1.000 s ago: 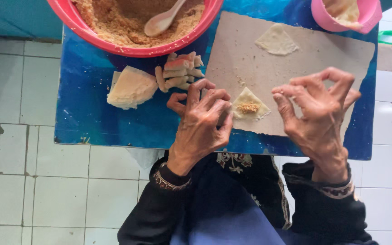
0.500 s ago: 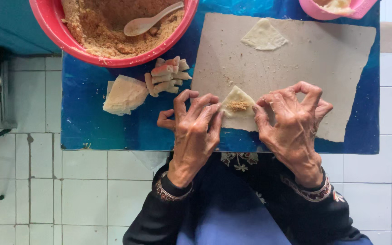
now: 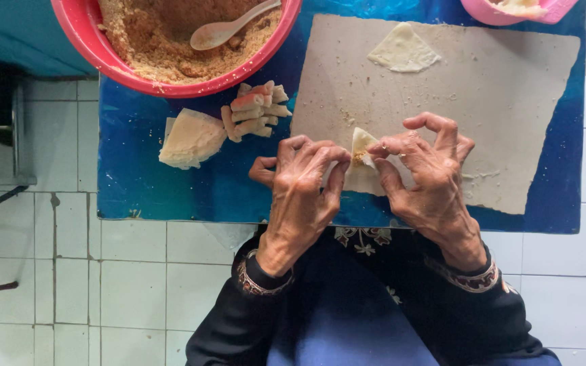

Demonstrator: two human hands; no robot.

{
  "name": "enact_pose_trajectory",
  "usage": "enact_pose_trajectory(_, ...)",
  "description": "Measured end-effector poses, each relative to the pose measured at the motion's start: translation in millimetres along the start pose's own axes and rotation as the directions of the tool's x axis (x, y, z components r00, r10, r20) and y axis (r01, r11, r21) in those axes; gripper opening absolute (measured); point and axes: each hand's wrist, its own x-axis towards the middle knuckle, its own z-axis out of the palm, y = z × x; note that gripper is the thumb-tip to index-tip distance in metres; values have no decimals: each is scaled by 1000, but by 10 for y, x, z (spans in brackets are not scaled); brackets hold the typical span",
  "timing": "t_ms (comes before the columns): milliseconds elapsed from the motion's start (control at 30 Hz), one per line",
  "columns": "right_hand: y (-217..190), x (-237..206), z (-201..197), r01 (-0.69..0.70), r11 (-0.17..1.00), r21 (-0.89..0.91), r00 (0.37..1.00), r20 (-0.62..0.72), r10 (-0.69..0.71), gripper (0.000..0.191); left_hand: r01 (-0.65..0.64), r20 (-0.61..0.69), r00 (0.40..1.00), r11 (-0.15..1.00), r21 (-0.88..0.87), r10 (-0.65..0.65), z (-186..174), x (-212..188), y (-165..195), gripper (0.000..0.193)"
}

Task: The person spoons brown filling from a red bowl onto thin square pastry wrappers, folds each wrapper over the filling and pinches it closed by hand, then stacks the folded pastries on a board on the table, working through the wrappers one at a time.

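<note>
- the left hand (image 3: pixel 300 196) and the right hand (image 3: pixel 425 179) meet over the near edge of a grey sheet (image 3: pixel 510 102) that lies on a blue desk (image 3: pixel 137 176).
- between them is a small wrapper (image 3: pixel 361 146), pale and folded to a point, with a bit of brown filling showing at its open edge.
- the right hand's fingers (image 3: pixel 382 146) pinch the wrapper's right side, thumb below and forefinger above; the other fingers curl up clear of it.
- the left hand's fingers (image 3: pixel 337 159) are bent down, their tips pressing on the wrapper's left edge and the sheet just beside it; the left thumb sticks out to the side, touching nothing.
- the wrapper sits on the sheet's near left part, close to the person's body.
- a second, flat triangle of dough (image 3: pixel 403 51) lies further up the sheet, well apart from the hands.
- left of the sheet, on the bare desk, lies a pile of cut strips (image 3: pixel 256 108), pinkish and pale, and beside that a stack of wrappers (image 3: pixel 191 139).
- a red bowl (image 3: pixel 103 57) of brown crumbly filling stands at the far left of the desk, with a pale spoon (image 3: pixel 228 27) resting in it.
- a pink bowl (image 3: pixel 551 10) shows at the far right edge.
- dark sleeves with patterned cuffs cover both wrists; white floor tiles show below the desk.
</note>
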Motion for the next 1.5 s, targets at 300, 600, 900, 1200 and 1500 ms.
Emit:
enact_pose_trajectory(300,69,9,2,-53,995,87,999,7,53,39,-86,45,995,995,59,83,84,60,-31,19)
enact_pose_trajectory(600,119,77,-52,68,998,-17,996,58,-67,34,-211,104,975,963,165,196,51,66,-76,14)
enact_pose_trajectory(900,-5,93,-186,277,939,-203,958,134,-253,32,-286,144,955,937,198,261,21,90,-194,14)
enact_pose_trajectory(1200,50,225,-150,322,886,-335,942,207,-264,16,-258,144,959,963,78,245,81,162,-265,11)
enact_pose_trajectory(1500,271,504,-143,217,973,-80,939,291,-185,13,-216,127,971,970,114,201,133,246,-254,8)
